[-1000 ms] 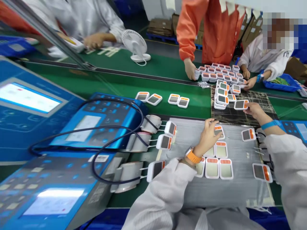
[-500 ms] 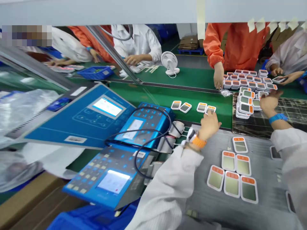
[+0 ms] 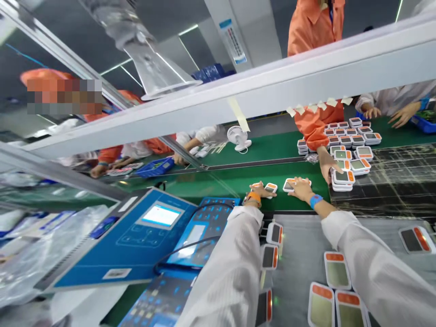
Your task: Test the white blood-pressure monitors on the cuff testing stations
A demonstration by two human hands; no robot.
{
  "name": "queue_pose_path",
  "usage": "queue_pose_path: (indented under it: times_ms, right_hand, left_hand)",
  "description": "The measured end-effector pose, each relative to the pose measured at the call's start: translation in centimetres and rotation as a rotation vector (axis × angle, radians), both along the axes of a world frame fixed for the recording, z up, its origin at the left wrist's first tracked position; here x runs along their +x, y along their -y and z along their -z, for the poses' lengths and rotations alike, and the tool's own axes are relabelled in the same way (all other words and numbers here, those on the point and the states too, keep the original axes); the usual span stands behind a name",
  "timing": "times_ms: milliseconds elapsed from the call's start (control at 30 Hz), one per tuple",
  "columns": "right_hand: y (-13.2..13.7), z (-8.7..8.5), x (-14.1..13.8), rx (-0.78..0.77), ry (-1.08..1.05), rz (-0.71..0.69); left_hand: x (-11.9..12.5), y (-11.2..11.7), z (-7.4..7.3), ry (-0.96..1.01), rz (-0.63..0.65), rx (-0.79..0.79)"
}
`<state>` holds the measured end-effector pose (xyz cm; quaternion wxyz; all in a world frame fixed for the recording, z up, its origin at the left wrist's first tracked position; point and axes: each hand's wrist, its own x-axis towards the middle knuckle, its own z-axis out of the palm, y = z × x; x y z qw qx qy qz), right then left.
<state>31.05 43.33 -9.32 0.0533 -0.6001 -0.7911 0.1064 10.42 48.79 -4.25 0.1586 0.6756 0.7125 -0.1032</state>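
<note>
The left hand (image 3: 261, 190) is resting, grip part-spread, over two white-and-orange devices (image 3: 271, 187) on the green bench (image 3: 286, 203); the right hand (image 3: 301, 189) is covering another device (image 3: 288, 185) beneath its part-spread grip. Whether either is grasping anything, I cannot tell.

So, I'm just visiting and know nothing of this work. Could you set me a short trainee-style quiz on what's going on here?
1. True or false: the left hand has an orange band at its wrist, and the right hand a blue band.

2. Which is nearest the right hand?
A) a lit screen
B) a white-and-orange device
C) a blue tray

3. Fill in: on the green surface beyond the hands stands a small white ____.

Key: 1. True. 2. B. 3. fan.
</note>
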Motion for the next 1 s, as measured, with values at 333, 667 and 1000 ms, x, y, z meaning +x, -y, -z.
queue_pose_path:
  times_ms: [333,667,1000]
  right_hand:
    - [16.3,1.2,2.8,0.062,-0.085,-0.365]
    - [23.1,1.5,9.4,-0.049,-0.049,-0.034]
    - [32.6,-1.2,10.1,0.112,-0.288,0.167]
  left_hand:
    - [2.7,-1.5,3.1,-0.083,-0.155,-0.1]
    - [9.8,15.4,-3.4,0.071,0.311,-0.147]
    - [9.6,26.2,-2.3,-0.021,0.334,-0.385]
